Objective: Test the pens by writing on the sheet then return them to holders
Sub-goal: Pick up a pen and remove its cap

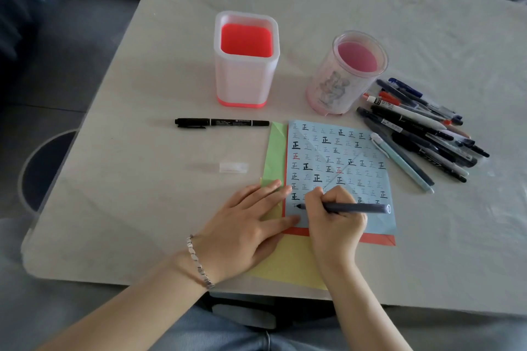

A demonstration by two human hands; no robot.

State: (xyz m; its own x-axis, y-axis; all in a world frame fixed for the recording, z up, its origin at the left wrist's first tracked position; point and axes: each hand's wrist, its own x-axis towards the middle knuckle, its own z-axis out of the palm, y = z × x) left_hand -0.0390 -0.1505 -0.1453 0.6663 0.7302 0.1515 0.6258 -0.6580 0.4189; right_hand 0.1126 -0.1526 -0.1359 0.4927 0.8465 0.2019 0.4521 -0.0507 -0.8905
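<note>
the right hand (pixel 333 216) pinches a dark pen (pixel 356 207), fingers curled round the barrel near its tip, which touches the near left corner of the blue sheet (pixel 356 157); the barrel runs right past the knuckles. the left hand (pixel 245 225) lies flat, fingers straight, pressing the sheet's left edge.

Right hand (pixel 333 216) holding grey pen (pixel 353 207) tip-down on blue sheet (pixel 342 162), left hand (pixel 245 225) flat beside, two holders behind
</note>
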